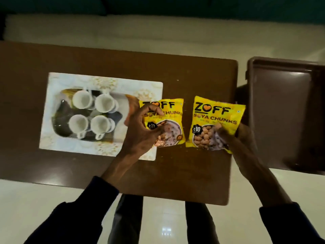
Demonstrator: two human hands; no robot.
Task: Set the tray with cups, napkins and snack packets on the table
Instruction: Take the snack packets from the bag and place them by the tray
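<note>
- Tray (105, 80): white rectangular w/ faint gold floral print, flat on dark brown wooden table (175, 71), left of centre, so already set down on the tabletop
- Four white ceramic cups (93, 113) in a 2x2 block mid-tray, mouths up, handles pointing out; packed tight, prob to keep the tray's right end free for the packets
- Left hand (140, 131) clamped on left yellow soya-chunk packet (163, 120), thumb across the print, fingers curled at the lower edge; packet hangs over the tray's right edge, looks headed onto the tray
- Right hand (237, 138) pinching right yellow soya-chunk packet (216, 120) at its lower right corner, face up over bare table just right of the other; corner hold keeps it flat for laying down
- Two packets side by side, close but not touching
- Dark brown plastic chair (281, 106) off the table's right end, cut by frame edge
- Hard to make out: dark shapes + a pale sheet under/around the cups, maybe napkins or saucers, can't tell; blur over tray's right part
- Whether either packet rests on a surface or is held just above it: can't tell
- Lower part of left packet hidden by the fingers
</note>
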